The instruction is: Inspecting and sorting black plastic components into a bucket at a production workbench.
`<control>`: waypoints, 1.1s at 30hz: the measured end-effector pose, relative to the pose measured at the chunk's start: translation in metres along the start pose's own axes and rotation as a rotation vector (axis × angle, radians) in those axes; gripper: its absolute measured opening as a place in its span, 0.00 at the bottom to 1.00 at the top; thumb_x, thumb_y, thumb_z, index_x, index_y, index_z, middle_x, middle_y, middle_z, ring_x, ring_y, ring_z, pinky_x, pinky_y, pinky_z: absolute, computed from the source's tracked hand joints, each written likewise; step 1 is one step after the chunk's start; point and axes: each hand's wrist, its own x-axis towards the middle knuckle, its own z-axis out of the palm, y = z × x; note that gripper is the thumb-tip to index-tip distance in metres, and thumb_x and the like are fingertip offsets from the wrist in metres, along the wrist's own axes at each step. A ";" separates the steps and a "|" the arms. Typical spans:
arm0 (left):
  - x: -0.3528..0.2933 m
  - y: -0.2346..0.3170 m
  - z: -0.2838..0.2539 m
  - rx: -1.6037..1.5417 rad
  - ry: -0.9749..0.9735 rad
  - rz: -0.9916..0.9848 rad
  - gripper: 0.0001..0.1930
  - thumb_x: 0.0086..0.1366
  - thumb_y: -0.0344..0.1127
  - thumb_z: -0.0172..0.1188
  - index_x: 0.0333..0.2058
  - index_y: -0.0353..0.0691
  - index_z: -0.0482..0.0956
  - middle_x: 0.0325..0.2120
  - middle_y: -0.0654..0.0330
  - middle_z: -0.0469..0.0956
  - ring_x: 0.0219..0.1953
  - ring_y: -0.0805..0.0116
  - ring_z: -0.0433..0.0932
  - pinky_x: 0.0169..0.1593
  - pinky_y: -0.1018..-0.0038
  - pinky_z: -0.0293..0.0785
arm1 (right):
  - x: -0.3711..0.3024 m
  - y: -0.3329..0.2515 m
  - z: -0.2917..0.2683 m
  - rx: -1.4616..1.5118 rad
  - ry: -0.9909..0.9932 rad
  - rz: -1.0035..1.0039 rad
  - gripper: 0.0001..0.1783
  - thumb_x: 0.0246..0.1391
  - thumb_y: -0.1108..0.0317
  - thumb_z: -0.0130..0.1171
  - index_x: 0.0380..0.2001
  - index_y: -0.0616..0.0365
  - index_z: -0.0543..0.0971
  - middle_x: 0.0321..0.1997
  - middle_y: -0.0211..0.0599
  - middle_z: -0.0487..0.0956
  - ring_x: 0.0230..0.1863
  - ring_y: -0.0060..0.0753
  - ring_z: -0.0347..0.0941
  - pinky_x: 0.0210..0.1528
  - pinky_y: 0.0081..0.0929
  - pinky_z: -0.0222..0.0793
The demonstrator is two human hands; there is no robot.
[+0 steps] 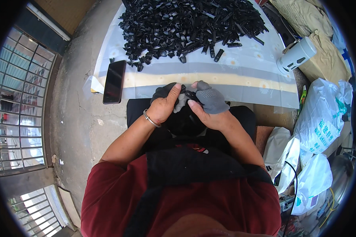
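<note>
My two hands are close together above my lap, at the near edge of the table. A small black plastic piece (191,95) shows between them. My right hand (211,100), in a grey dotted fingerless glove, pinches it between thumb and fingers. My left hand (165,103), in a darker glove with bare thumb, is closed beside it; what its fingers hold is mostly hidden. Beyond my hands, a large heap of similar black plastic pieces (186,29) covers the far part of the table.
A flowered cloth (241,85) covers the table (275,98). A dark phone (114,81) lies at its left edge, and a white tumbler (296,54) stands at the right. Plastic bags (320,114) and a brown paper bag (328,59) crowd the right side. A barred window (21,102) is at left.
</note>
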 end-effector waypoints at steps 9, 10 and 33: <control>0.005 0.006 -0.022 0.070 -0.250 0.185 0.21 0.65 0.49 0.42 0.32 0.34 0.73 0.23 0.59 0.72 0.26 0.69 0.68 0.33 0.74 0.66 | -0.002 -0.007 -0.020 -0.294 -0.145 -0.080 0.12 0.48 0.60 0.56 0.34 0.54 0.77 0.29 0.35 0.75 0.32 0.40 0.69 0.34 0.35 0.64; 0.005 0.006 -0.021 0.085 -0.235 0.200 0.21 0.65 0.49 0.42 0.33 0.34 0.73 0.23 0.58 0.72 0.26 0.68 0.68 0.34 0.73 0.66 | -0.001 -0.011 -0.023 -0.385 -0.176 -0.117 0.12 0.47 0.60 0.56 0.34 0.53 0.77 0.29 0.34 0.75 0.30 0.40 0.69 0.32 0.34 0.64; 0.024 -0.001 -0.053 1.038 0.413 0.348 0.24 0.60 0.50 0.46 0.36 0.30 0.74 0.32 0.49 0.76 0.36 0.55 0.75 0.40 0.68 0.70 | 0.001 0.009 0.002 -0.354 -0.234 -0.021 0.12 0.45 0.68 0.51 0.35 0.58 0.74 0.33 0.43 0.75 0.37 0.45 0.70 0.39 0.40 0.64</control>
